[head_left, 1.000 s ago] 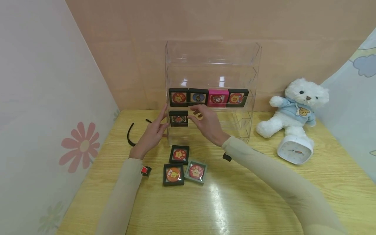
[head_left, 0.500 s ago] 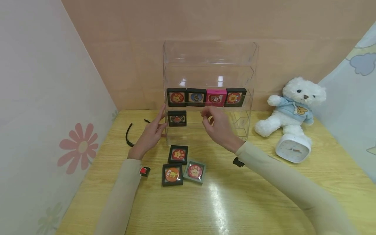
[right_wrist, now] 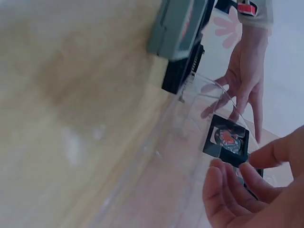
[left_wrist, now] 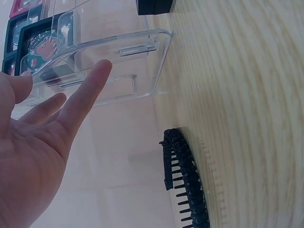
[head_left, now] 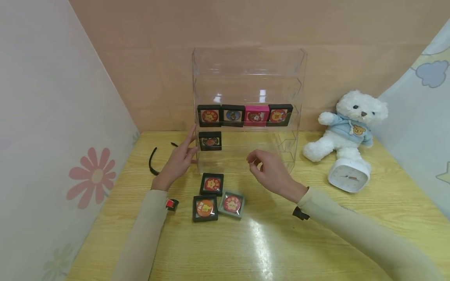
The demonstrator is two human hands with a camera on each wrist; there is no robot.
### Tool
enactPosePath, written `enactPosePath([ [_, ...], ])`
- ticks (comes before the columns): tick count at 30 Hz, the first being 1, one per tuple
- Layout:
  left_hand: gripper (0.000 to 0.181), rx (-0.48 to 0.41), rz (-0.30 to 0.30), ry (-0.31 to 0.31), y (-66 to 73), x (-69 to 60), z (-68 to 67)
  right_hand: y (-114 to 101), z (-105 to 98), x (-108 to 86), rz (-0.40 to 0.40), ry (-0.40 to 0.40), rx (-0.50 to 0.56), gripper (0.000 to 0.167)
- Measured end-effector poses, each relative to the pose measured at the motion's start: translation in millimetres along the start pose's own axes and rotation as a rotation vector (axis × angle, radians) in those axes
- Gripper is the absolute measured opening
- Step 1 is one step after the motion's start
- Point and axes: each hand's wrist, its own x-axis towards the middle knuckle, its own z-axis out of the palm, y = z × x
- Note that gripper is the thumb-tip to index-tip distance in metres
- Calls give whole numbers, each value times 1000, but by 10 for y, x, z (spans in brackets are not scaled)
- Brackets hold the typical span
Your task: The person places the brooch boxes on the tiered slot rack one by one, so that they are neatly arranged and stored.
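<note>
A clear acrylic tiered rack (head_left: 247,64) stands against the back wall. My left hand (head_left: 177,163) rests on its left side with fingers extended; in the left wrist view a fingertip lies against the clear side panel. One black-framed badge (head_left: 209,141) leans at the left end of a lower tier. My right hand (head_left: 270,171), fingers loosely bent, hovers before the rack's lower right part and holds nothing. On the table between the hands lie two black-framed badges, one with a red star (head_left: 212,184) and one orange (head_left: 205,208), beside a green-framed badge (head_left: 231,204).
The tier above holds a row of several framed badges, including a pink one (head_left: 256,116). A black toothed hair band (left_wrist: 187,178) lies left of the rack. At right sit a white teddy bear (head_left: 355,127) and a white clock (head_left: 349,175).
My right hand has let go of the black-framed badge on the lower tier and moved right and toward me. The left hand stays at the rack's side.
</note>
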Motion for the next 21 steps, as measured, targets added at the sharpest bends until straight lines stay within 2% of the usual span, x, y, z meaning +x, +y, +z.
enactPosePath([
  [5, 71, -27, 10, 1, 5, 4, -2, 14, 41, -182, 60, -106, -4, 14],
  [14, 70, 8, 16, 0, 6, -1, -1, 36, -21, -516, 165, -335, 35, 37],
  [21, 72, -3, 11, 3, -8, -2, -3, 48, -82, -741, 165, -413, 41, 51],
])
